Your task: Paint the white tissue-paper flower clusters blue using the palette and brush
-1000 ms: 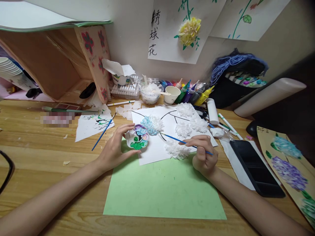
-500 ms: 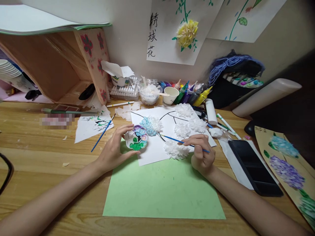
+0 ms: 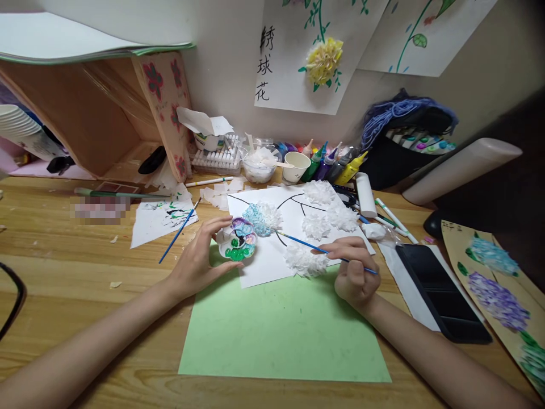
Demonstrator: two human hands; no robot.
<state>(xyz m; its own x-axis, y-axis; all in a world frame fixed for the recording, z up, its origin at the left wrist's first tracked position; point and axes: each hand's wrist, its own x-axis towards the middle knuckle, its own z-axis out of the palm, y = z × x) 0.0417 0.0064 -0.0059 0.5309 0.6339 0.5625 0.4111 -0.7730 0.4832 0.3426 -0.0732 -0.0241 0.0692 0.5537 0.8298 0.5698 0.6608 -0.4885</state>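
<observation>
My left hand [image 3: 199, 253] grips a small flower-shaped paint palette [image 3: 237, 241] by its edges, thumb below and fingers above. Green, purple, blue and black paint lies in its wells. In my right hand [image 3: 355, 272] is a thin blue paintbrush [image 3: 306, 242], its tip at the half-blue paper flower [image 3: 261, 219]. That flower is blue on its left and white on its right. It sits on a white sheet [image 3: 264, 264] with black stem lines and several white ruffled paper flowers [image 3: 306, 260]. Under the sheet lies a green sheet [image 3: 283, 335].
Left of the palette, a second blue brush [image 3: 179, 232] rests on a paint-stained paper [image 3: 145, 224]. Behind stand a paper cup [image 3: 296, 167], a bowl of paper scraps [image 3: 259, 166] and paint bottles [image 3: 353, 168]. A black case [image 3: 443, 292] lies at the right, beside a flower picture [image 3: 496, 278].
My right hand has shifted slightly right and down, and the brush with it, its tip still by the half-blue flower. My left hand and the palette stay nearly in place.
</observation>
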